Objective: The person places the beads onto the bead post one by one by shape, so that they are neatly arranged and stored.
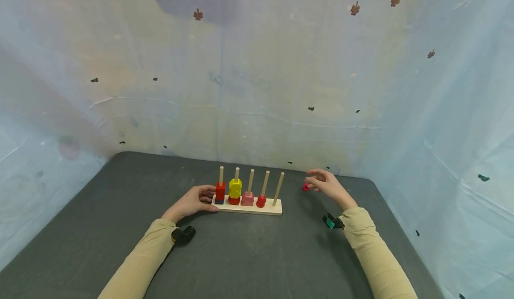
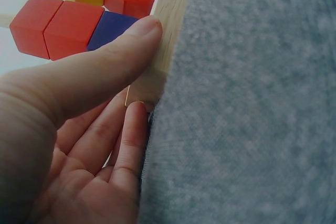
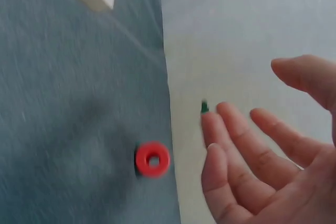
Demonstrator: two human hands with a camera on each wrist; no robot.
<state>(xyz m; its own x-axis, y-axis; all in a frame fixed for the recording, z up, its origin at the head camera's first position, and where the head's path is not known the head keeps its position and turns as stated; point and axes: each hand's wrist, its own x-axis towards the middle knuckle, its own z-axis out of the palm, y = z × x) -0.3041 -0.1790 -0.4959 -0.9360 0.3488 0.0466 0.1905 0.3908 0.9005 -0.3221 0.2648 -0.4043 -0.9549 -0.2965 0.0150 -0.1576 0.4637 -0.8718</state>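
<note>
A wooden peg board with several upright pegs stands mid-table. My left hand grips its left end, thumb along the front edge and fingers behind. The leftmost peg carries red blocks above a dark blue block. Beside it, yellow pieces sit over a red one. The third peg bears a pink block, the fourth red pieces; the rightmost peg is bare. In the right wrist view, a red ring lies on the table, apart from my right hand, whose fingers are spread and relaxed.
The dark grey table stretches out around the board. A pale patterned sheet hangs behind the table and along both sides, close to its back edge. Black bands hang at both wrists.
</note>
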